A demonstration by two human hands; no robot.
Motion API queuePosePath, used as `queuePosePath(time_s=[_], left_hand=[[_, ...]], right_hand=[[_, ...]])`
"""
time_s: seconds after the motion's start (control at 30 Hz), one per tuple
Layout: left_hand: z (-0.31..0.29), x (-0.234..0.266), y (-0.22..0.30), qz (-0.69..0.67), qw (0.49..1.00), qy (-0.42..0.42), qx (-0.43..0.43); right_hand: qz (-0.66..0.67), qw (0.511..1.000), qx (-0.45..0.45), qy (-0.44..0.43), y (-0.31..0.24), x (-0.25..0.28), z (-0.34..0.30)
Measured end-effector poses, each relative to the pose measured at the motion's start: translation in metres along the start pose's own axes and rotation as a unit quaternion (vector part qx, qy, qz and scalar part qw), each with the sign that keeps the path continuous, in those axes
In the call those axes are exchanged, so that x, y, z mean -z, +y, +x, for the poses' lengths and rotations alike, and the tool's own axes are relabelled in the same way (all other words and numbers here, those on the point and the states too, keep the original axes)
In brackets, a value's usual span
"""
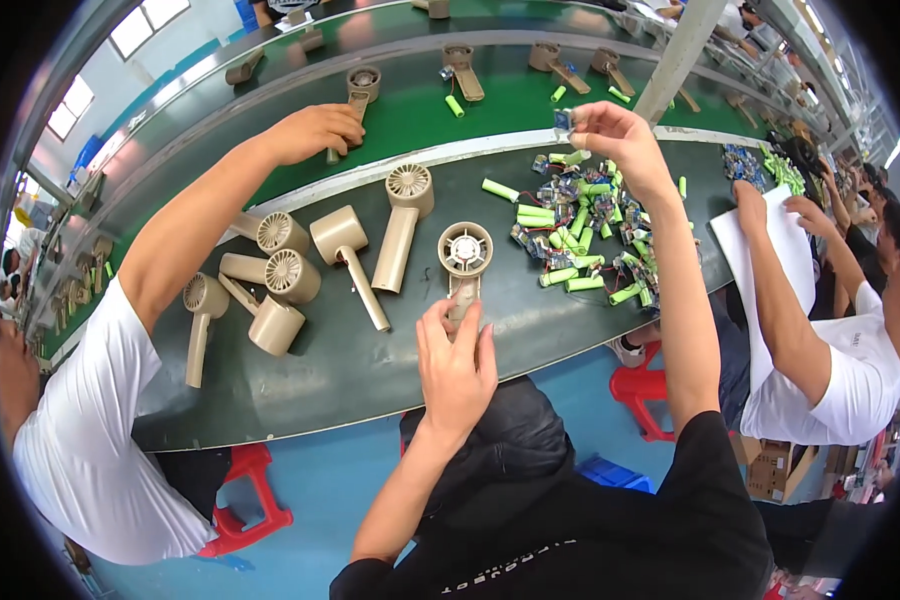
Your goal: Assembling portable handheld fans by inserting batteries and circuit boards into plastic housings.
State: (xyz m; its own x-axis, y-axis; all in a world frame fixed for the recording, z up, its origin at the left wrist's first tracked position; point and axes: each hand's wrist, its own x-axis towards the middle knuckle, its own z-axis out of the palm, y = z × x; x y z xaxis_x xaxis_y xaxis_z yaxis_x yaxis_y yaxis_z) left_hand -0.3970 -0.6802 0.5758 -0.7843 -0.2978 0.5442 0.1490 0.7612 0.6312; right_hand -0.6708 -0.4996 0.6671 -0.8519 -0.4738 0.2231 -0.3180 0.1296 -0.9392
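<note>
In front of me a beige handheld fan (466,250) lies on the dark bench, its round head pointing away. My left hand (454,365) has its fingers closed around the lower end of the open-looking handle. Farther off to the right, my right hand (618,145) is raised above the bench's far edge, pinching a small blue circuit board (562,122) between thumb and fingers. Below that hand spreads a pile of green battery cells (580,235) wired to small circuit boards. Whether a cell hangs from the held board is hidden.
Several more beige fans (397,228) lie to the left on the bench (370,395). Beyond a pale rail, a green conveyor (410,125) carries fan bodies and cells. A co-worker's arm (210,200) reaches across at left; another co-worker at right handles a white sheet (760,260).
</note>
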Motion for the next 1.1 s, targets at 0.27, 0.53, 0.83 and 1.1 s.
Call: queuePosePath(time_s=[0.27, 0.53, 0.83, 1.1], left_hand=[[0.039, 0.042, 0.010, -0.095, 0.990, 0.101, 0.002], [0.043, 0.060, 0.024, -0.222, 0.971, 0.048, 0.068], [0.041, 0.100, 0.004, -0.304, 0.928, -0.008, 0.214], [0.042, 0.048, -0.013, -0.007, 0.990, -0.135, 0.027]], right_hand=[[0.170, 0.984, 0.033, -0.025, -0.053, -0.058, -0.059], [0.130, 0.977, 0.154, -0.065, -0.062, -0.149, -0.129], [-0.102, 0.984, -0.142, 0.032, -0.018, -0.180, -0.144], [-0.022, 0.991, -0.124, 0.045, -0.001, -0.170, -0.156]])
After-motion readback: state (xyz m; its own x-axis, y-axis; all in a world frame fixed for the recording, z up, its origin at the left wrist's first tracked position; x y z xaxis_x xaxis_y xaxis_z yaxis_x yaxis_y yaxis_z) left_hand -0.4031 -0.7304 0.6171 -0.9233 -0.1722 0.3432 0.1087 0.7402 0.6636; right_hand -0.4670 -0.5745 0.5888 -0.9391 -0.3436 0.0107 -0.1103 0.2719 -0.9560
